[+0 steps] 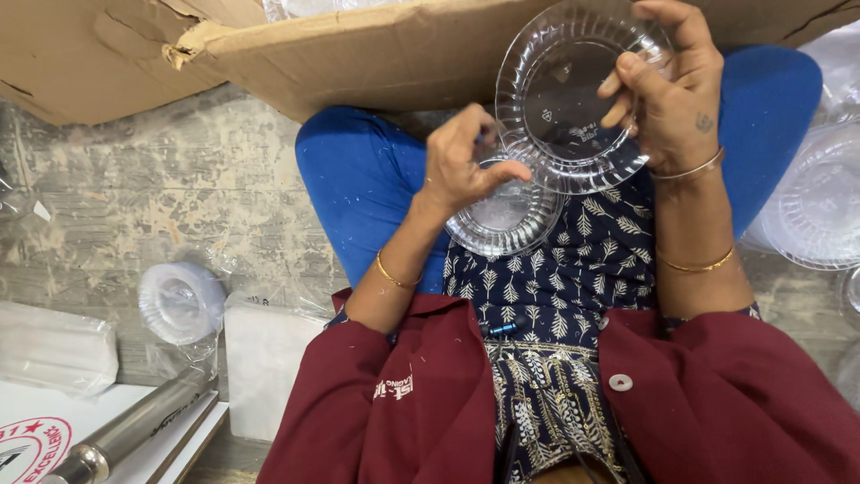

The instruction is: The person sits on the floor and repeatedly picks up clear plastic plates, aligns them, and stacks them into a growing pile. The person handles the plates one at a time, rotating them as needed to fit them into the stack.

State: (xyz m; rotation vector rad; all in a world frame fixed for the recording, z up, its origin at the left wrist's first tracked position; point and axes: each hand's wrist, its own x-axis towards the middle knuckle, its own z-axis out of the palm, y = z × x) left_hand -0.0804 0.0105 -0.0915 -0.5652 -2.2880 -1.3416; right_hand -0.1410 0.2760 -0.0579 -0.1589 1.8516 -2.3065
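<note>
Clear plastic plate (573, 99) — round, glossy, ribbed rim — tilted up above your lap, pinched at its edge by your right hand (667, 94). Your left hand (461, 166) grips a smaller clear bowl (506, 220) below it, rims touching. Torn cardboard box (376, 54) behind — rough concrete floor (170, 188).

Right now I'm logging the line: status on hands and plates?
Right hand holds clear plate. Left hand pinches plate stack. Cardboard flap close above.
</note>
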